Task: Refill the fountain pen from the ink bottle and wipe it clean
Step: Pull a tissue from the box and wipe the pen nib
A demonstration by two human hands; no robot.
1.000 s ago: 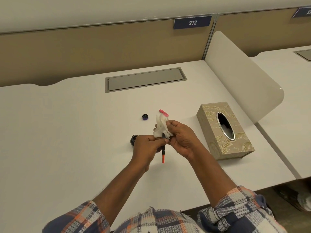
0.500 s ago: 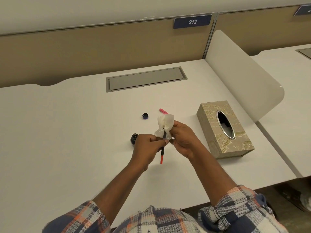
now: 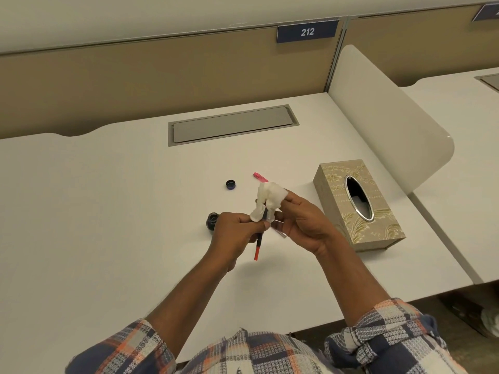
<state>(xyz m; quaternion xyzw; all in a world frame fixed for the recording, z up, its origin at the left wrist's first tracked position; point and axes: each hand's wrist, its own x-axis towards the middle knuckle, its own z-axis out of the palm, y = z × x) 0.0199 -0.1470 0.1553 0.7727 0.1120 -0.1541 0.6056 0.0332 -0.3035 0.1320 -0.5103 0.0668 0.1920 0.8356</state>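
My left hand [image 3: 235,233] grips a thin fountain pen part [image 3: 258,247], whose red end points down toward me. My right hand [image 3: 302,220] pinches a crumpled white tissue [image 3: 268,199] around the pen's upper end, which the tissue hides. A small dark ink bottle [image 3: 212,220] stands open on the desk just left of my left hand. Its dark cap [image 3: 231,184] lies farther back. A pink pen piece [image 3: 259,177] lies on the desk behind the tissue. A clear shiny piece [image 3: 279,229] shows between my hands.
A gold patterned tissue box [image 3: 359,206] stands right of my hands. A grey cable hatch [image 3: 232,125] is set in the white desk [image 3: 108,211] at the back. A white curved divider [image 3: 383,114] borders the desk on the right.
The tissue has shifted slightly up and right along the pen's top end, uncovering more of the pink piece on the desk. My hands stay almost in the same place.
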